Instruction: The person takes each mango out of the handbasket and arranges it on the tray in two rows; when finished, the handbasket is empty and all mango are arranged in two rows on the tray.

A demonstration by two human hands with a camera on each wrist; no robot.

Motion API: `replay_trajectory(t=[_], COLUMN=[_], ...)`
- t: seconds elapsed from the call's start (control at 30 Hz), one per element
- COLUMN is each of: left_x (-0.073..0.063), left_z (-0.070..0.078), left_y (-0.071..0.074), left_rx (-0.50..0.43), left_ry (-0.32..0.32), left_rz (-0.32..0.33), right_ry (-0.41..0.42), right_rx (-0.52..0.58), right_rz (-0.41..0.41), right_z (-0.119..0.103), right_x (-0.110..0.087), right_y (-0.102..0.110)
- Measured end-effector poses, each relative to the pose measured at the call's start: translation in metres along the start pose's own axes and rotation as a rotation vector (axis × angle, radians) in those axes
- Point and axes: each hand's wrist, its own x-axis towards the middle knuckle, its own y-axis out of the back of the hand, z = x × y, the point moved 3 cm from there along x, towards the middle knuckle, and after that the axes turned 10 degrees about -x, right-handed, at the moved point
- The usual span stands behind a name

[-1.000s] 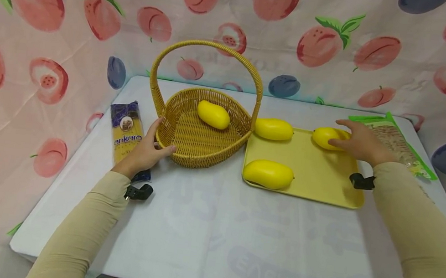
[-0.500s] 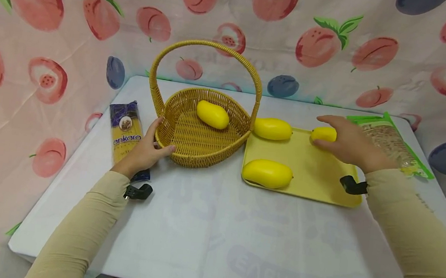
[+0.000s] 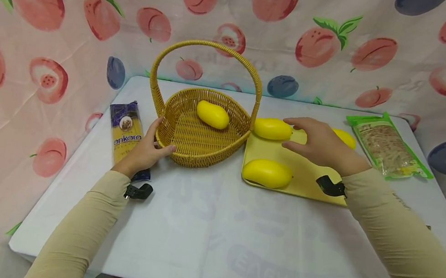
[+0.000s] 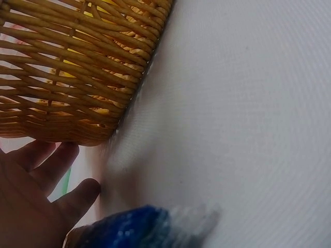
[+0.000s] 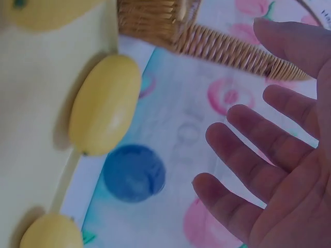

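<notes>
My left hand touches the left side of a wicker basket, its fingers spread. In the left wrist view those fingertips reach the basket's woven side. A yellow mango-like fruit lies inside the basket. My right hand is over the pale yellow tray, holding nothing, thumb and fingers parted and pointing at the back-left fruit. Another fruit lies at the tray's front left. Behind the right hand, a further fruit is partly hidden.
A blue-and-yellow pasta packet lies left of the basket, partly under the left forearm. Right of the tray is a green-edged clear food packet. The basket's tall handle arches above it. A fruit-print cloth hangs behind the white table.
My right hand has moved left from the back-right fruit, leaving it on the tray, toward the back-left one. My left hand and the basket have stayed in place.
</notes>
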Motion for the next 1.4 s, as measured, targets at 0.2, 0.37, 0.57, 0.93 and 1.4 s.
replay_trajectory(t=[0.2,0.37,0.57,0.93,1.4], left_x=[0.001,0.001,0.001,0.0,0.002], left_z=[-0.001,-0.001,-0.001,0.001,-0.003], left_y=[0.0,0.0,0.0,-0.001,0.0], left_rx=[0.006,0.007,0.021,0.011,0.028], left_ry=[0.008,0.005,0.004,-0.007,-0.028], left_rz=[0.0,0.001,0.006,0.009,0.022], right_ry=[0.053,0.11,0.148,0.192,0.215], right_rx=[0.007,0.003,-0.002,0.004,0.049], right_rz=[-0.009,0.026,0.038,0.032,-0.003], right_z=[-0.02,-0.031,-0.041,-0.056,-0.075], right_x=[0.008,0.014,0.021,0.034,0.062], right_y=[-0.003,-0.006,-0.01,-0.015,-0.029])
